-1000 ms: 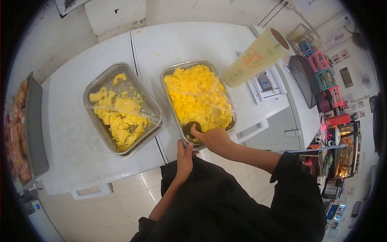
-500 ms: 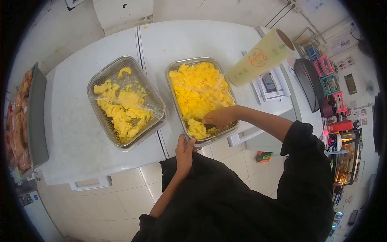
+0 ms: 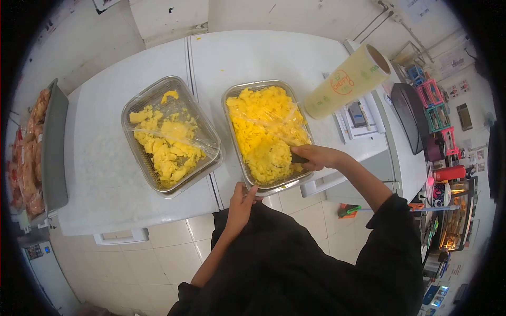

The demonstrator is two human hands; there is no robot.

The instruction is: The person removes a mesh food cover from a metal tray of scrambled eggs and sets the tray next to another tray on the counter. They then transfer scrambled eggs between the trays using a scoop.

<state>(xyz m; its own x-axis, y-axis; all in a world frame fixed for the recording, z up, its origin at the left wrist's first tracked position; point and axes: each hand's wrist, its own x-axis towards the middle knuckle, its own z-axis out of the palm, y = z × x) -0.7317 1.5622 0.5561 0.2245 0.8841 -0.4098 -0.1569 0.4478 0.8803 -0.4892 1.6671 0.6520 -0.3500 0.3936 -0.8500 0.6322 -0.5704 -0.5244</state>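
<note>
My right hand [image 3: 316, 157] is closed around the dark handle [image 3: 299, 156] of a utensil at the right side of the middle metal tray [image 3: 230, 117]. The utensil's head is buried in crumbly yellow food [image 3: 262, 118] that looks like scrambled egg, so its kind is unclear. Clear plastic film lies over part of that food. At the tray's near corner, my left hand [image 3: 242, 208] grips the rim, thumb on top. To the left sits a second metal tray [image 3: 130, 150], with smaller yellow clumps [image 3: 169, 151] partly under film.
A large film roll [image 3: 345, 81] stands on the white tabletop [image 3: 95, 158] at the right, beside papers and a phone-like device [image 3: 359, 114]. A grey bin [image 3: 52, 152] of packaged food stands at far left. Shelves, colored baskets [image 3: 435, 105] and a lit display case [image 3: 454, 221] line the right.
My right hand has shifted right and lifted slightly, exposing the dark handle. Yellow food near the tray's close end is now mounded at the utensil. My left hand stays at the rim.
</note>
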